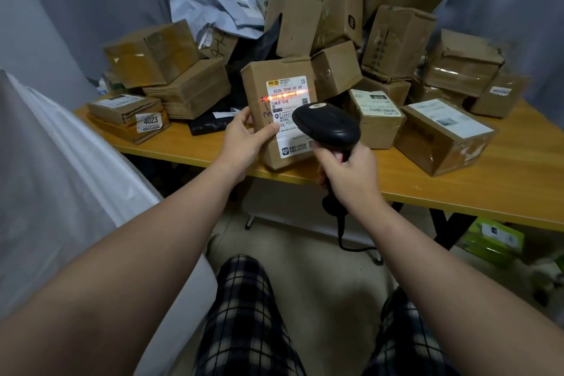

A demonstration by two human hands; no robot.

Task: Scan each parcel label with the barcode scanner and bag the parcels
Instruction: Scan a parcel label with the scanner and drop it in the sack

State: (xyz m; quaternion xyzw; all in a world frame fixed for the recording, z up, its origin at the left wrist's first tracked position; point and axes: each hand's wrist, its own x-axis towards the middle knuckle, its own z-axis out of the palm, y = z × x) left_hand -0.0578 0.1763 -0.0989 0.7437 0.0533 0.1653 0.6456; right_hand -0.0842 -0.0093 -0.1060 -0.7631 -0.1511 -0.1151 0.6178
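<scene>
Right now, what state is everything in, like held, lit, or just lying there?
barcode scanner, beam on, aimed at the label.
label, red scan line across its barcode.
held parcel, stood up, label towards the scanner.
left hand, grips the held parcel's left edge.
right hand, grips the barcode scanner's handle.
other parcels, heaped unbagged on the table.
</scene>
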